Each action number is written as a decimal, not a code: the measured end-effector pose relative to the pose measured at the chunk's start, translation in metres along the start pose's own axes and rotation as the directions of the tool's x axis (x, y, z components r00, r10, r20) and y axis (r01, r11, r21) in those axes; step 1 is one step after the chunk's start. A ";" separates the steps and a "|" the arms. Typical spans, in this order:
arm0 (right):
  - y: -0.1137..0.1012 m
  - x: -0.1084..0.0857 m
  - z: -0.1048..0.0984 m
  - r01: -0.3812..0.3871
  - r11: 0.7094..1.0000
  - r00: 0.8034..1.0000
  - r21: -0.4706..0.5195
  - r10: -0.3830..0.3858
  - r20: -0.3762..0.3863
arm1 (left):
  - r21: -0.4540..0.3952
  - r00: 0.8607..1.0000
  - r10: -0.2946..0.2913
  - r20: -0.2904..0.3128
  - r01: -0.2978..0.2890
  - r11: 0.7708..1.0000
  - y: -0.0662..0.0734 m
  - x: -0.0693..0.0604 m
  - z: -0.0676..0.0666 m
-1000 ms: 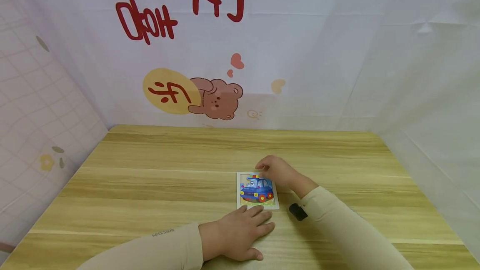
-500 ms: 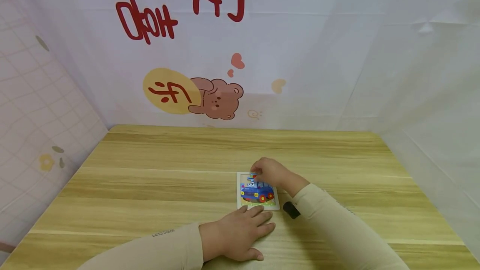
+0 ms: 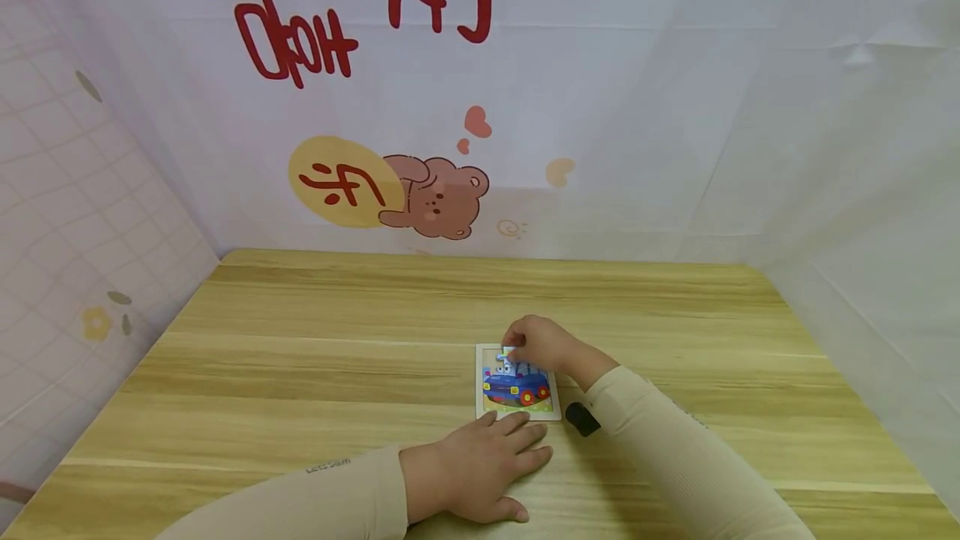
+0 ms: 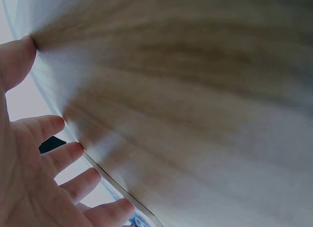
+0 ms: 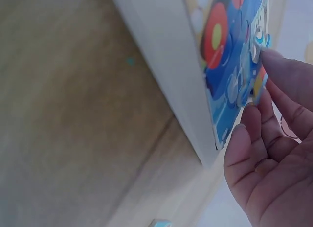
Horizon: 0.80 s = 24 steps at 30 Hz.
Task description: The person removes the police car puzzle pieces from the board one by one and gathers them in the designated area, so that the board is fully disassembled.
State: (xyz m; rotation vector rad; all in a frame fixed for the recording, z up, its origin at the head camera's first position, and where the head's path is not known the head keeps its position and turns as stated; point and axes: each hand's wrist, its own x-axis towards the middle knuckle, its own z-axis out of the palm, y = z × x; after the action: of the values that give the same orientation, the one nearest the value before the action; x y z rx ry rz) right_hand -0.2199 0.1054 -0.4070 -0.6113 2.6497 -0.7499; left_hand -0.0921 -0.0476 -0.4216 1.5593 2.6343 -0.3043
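A square jigsaw puzzle [image 3: 517, 390] in a white frame lies on the table and shows a blue cartoon car with red wheels. My right hand [image 3: 551, 347] is over its far edge and pinches a puzzle piece [image 5: 259, 85] between thumb and fingers; the piece is tilted up from the picture. At the puzzle's upper left, part of the tray's bare backing shows. My left hand [image 3: 480, 467] lies palm down with fingers spread, the fingertips [image 4: 124, 205] touching the puzzle's near edge.
Wood-grain table [image 3: 337, 357] surrounds the puzzle. A printed white curtain [image 3: 637, 107] stands behind and at both sides. A black block [image 3: 581, 419] sits by the right sleeve. In the right wrist view a small blue-edged thing [image 5: 160, 223] lies on the table, partly cut off.
My right hand has moved left along the puzzle's far edge and now pinches a piece, raised at an angle. The left hand has stayed in place.
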 end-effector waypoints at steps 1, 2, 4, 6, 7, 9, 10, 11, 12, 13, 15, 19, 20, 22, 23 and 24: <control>0.001 0.000 0.000 0.003 1.000 1.000 0.008 -0.003 0.000 | 0.001 1.000 -0.001 0.000 0.001 1.000 0.000 0.000 0.000; 0.001 0.000 0.000 0.005 1.000 1.000 0.017 -0.005 0.000 | 0.006 1.000 -0.001 -0.005 0.001 1.000 0.000 0.001 0.001; 0.002 0.001 0.000 0.009 0.999 1.000 0.031 -0.009 0.002 | 0.005 1.000 -0.001 -0.007 0.001 1.000 0.000 0.001 0.002; 0.003 0.001 0.000 0.013 0.999 1.000 0.044 -0.013 0.004 | -0.001 1.000 0.000 -0.008 0.000 1.000 0.000 0.001 0.001; 0.003 0.002 0.000 0.014 0.999 1.000 0.051 -0.015 0.006 | -0.003 1.000 0.000 -0.008 0.000 1.000 0.000 0.001 0.001; 0.004 0.002 0.000 0.018 0.998 1.000 0.066 -0.018 0.006 | -0.011 1.000 0.001 -0.001 -0.001 1.000 0.000 0.001 -0.001; 0.003 0.001 0.000 0.022 0.997 1.000 0.071 -0.022 0.005 | -0.012 1.000 0.001 -0.001 -0.001 1.000 0.000 0.000 -0.001; 0.003 0.001 0.000 0.024 0.997 1.000 0.078 -0.024 0.004 | -0.011 1.000 0.002 -0.002 -0.002 1.000 0.000 0.000 -0.001; 0.003 0.000 -0.001 0.029 0.996 1.000 0.083 -0.030 0.004 | -0.009 1.000 0.002 -0.002 -0.002 1.000 0.000 0.000 -0.001; 0.003 0.000 -0.001 0.033 0.996 0.999 0.088 -0.033 0.003 | -0.007 1.000 0.002 -0.003 -0.002 1.000 0.000 0.000 -0.001; 0.002 -0.001 -0.002 0.039 0.994 0.999 0.099 -0.039 0.001 | -0.004 1.000 0.004 -0.006 -0.004 1.000 0.000 -0.001 -0.002; 0.001 -0.002 -0.002 0.036 0.989 0.999 0.141 -0.037 0.005 | -0.011 1.000 0.004 -0.004 -0.004 1.000 0.000 -0.001 -0.001; 0.001 -0.002 -0.002 0.037 0.987 0.999 0.155 -0.038 0.005 | -0.014 1.000 0.004 -0.002 -0.004 1.000 0.000 -0.001 -0.001; 0.002 -0.003 -0.003 0.039 0.982 0.999 0.183 -0.040 0.005 | -0.020 1.000 0.004 0.001 -0.004 1.000 -0.001 -0.001 -0.001; 0.002 -0.003 -0.003 0.041 0.980 0.999 0.195 -0.043 0.002 | -0.022 1.000 0.004 0.003 -0.004 1.000 -0.001 -0.001 -0.001; 0.002 -0.003 -0.004 0.045 0.978 0.999 0.203 -0.045 0.000 | -0.025 1.000 0.003 0.005 -0.003 1.000 -0.001 -0.001 -0.001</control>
State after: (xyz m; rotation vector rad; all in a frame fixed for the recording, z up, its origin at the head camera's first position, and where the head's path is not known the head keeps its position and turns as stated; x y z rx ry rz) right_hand -0.2194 0.1101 -0.4046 -0.6172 2.5203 -1.0152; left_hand -0.0921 -0.0484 -0.4201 1.5527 2.6208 -0.2737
